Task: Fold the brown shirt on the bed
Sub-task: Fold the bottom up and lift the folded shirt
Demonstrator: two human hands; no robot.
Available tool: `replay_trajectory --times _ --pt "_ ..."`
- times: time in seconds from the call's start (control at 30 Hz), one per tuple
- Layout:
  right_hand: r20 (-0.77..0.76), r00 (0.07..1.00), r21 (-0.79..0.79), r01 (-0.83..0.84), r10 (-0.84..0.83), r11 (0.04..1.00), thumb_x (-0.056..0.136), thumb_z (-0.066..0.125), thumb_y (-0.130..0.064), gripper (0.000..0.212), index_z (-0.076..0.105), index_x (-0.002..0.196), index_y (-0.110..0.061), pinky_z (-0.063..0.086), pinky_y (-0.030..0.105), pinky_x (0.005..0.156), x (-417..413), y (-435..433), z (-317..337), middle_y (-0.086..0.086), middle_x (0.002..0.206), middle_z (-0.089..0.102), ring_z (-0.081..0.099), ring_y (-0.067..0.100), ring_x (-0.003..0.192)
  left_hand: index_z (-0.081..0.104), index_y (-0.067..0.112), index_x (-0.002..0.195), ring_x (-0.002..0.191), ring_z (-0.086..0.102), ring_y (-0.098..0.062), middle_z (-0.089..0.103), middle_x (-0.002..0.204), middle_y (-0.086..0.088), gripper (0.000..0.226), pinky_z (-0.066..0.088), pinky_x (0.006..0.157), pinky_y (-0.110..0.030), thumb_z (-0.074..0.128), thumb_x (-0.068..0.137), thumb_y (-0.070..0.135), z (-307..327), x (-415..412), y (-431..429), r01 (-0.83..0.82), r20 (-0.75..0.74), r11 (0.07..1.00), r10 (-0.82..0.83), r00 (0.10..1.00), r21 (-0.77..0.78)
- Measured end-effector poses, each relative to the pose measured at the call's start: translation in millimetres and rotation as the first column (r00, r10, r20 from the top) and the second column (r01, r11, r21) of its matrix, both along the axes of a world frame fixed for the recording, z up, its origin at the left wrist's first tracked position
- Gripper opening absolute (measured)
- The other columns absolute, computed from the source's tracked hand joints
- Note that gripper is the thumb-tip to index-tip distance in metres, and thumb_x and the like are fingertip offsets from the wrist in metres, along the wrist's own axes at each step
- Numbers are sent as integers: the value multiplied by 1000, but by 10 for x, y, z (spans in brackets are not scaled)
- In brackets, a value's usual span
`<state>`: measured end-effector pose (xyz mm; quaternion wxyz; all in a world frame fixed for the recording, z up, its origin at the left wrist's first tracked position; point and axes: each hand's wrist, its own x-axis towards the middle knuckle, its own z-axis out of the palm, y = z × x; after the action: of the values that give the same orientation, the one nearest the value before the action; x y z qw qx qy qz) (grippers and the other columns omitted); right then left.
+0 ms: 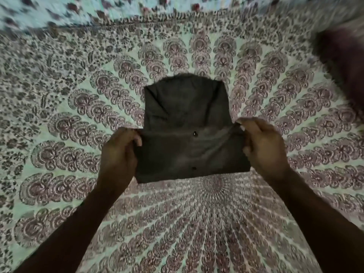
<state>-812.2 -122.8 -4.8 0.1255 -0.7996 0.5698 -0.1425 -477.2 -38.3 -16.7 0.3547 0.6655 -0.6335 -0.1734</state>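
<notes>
Brown shirt (187, 115), soft, light, floppy, mid-frame on bed (59, 95), pinched at both side edges by left hand (118, 154) and right hand (264, 148); likely best gripped at those corners.

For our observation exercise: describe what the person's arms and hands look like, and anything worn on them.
Both forearms are bare to the frame's edge: no sleeves. The left hand and the right hand wear no gloves, and no ring, watch or bracelet shows. The nails look short; the dim, blurred picture hides finer detail.
</notes>
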Motion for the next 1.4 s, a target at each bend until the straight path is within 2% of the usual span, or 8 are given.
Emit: replay_trajectory --times 0.1,0.4,0.53,0.67,0.9,1.23,1.33,1.4 --pt "-47 999 -59 -30 27 998 65 68 8 69 61 131 -7 58 49 81 182 -589 -16 21 116 68 67 44 96 68 4 94 90 58 -22 63 100 -11 39 42 75 -30 39 73 -12 -13 108 -497 -38 30 999 38 999 22" --pt "-3 1000 -1 25 -25 1000 95 54 -14 24 69 114 -20 58 47 83 614 -2064 -521 18 103 74 70 41 97 61 1 116 109 59 -33 56 123 -23 22 35 89 -23 48 98 2 -458 297 -1672 -109 145 974 81 986 198" --pt "-113 989 -1 94 -93 996 98 58 -18 22 67 118 -20 47 52 103 717 -2343 -709 17 115 71 62 39 116 45 0 146 132 48 -39 39 148 -24 52 38 109 -37 60 97 10 -634 318 -1858 -76 150 936 25 988 345" --pt "-84 979 -108 178 -187 978 99 54 -24 36 60 134 -15 30 56 111 847 -2020 -786 14 144 52 40 37 140 18 17 163 154 7 -46 2 171 -14 80 16 119 -67 59 99 42 -714 55 -1567 -156 359 910 9 933 383" --pt "-237 925 116 -276 297 954 100 32 -70 66 24 161 -44 26 63 117 855 -939 -1203 5 174 7 9 35 159 24 44 160 159 6 -36 1 174 3 71 18 122 -61 35 95 72 -1079 -312 -1130 10 559 945 -203 804 328" --pt "-248 967 203 -14 65 979 89 21 -89 75 1 155 -62 12 65 123 565 -1562 -1351 -9 174 -6 0 30 160 18 59 155 159 2 -37 -4 173 14 73 19 119 -69 37 88 81 -1211 -310 -1318 -10 430 909 -187 883 416" --pt "-316 949 190 49 14 981 95 30 -80 74 14 160 -50 15 66 120 686 -1512 -1235 6 174 7 12 38 158 26 48 157 155 14 -40 9 172 3 73 23 116 -67 56 93 65 -1069 -322 -1304 -183 285 909 74 956 374" --pt "-352 934 88 100 -63 991 99 48 -61 67 44 153 -22 29 65 113 823 -1407 -1099 23 161 33 35 46 145 32 25 156 145 30 -44 29 162 -14 77 33 111 -63 63 92 56 -948 -322 -1234 -455 232 802 393 890 388"
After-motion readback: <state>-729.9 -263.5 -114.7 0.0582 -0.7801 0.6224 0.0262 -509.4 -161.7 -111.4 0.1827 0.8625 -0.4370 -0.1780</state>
